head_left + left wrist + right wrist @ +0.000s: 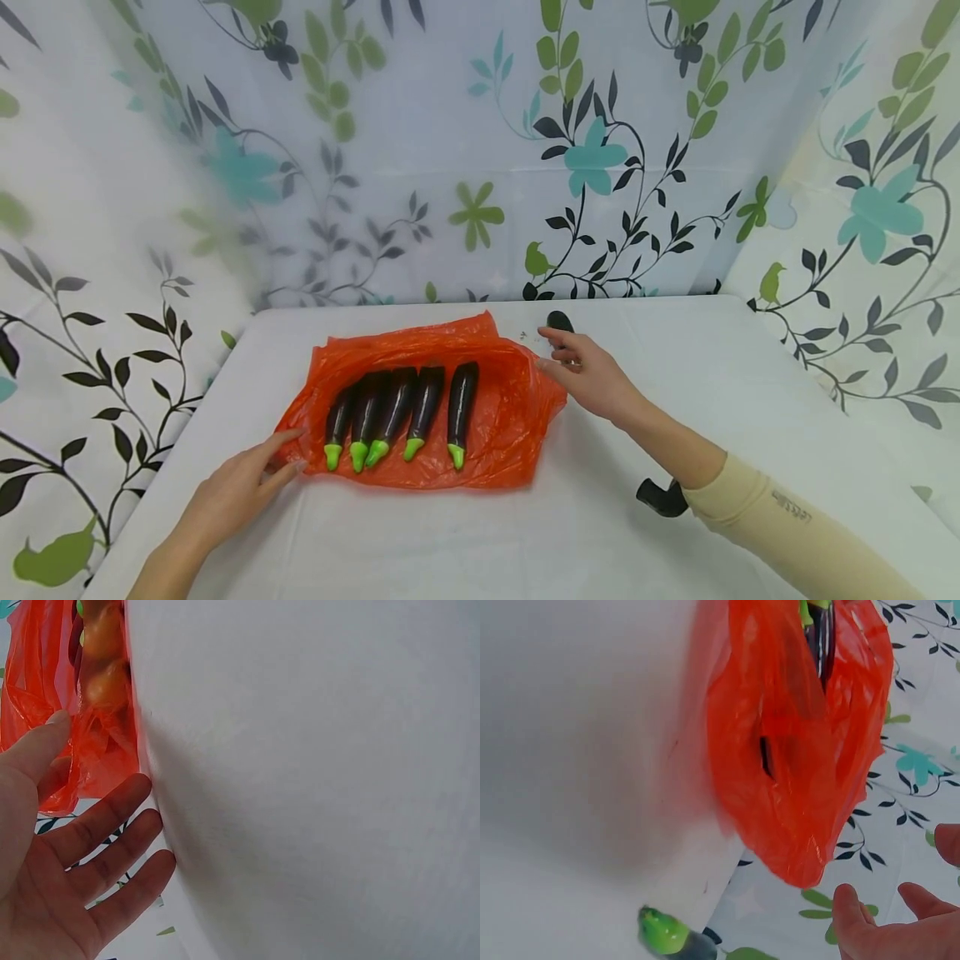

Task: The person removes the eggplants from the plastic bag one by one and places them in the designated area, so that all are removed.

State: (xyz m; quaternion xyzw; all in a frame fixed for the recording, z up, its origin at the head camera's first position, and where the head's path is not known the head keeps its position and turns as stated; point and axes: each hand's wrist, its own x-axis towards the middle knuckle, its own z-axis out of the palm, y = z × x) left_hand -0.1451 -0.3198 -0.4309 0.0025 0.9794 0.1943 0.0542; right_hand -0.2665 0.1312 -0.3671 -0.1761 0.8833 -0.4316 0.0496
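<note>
Several dark purple eggplants (425, 412) with bright green stem ends lie side by side in a wide-mouthed red plastic bag (502, 450). At the bag's left edge is my left hand (232, 500); its thumb and index finger lie against the film, and the other fingers are spread in the left wrist view. My right hand (596, 379) is at the bag's upper right rim, fingers loosely extended. In the right wrist view this hand (900, 926) shows just off the bag's corner. Another eggplant (560, 321) lies behind the right hand, partly hidden by it; its green end shows in the right wrist view.
A white cloth covers the table (420, 550). Patterned curtains (480, 150) with leaves and flowers stand behind and at both sides. A black curved object (663, 498) shows beside the right forearm. Rounded orange-brown shapes (105, 682) show through the bag in the left wrist view.
</note>
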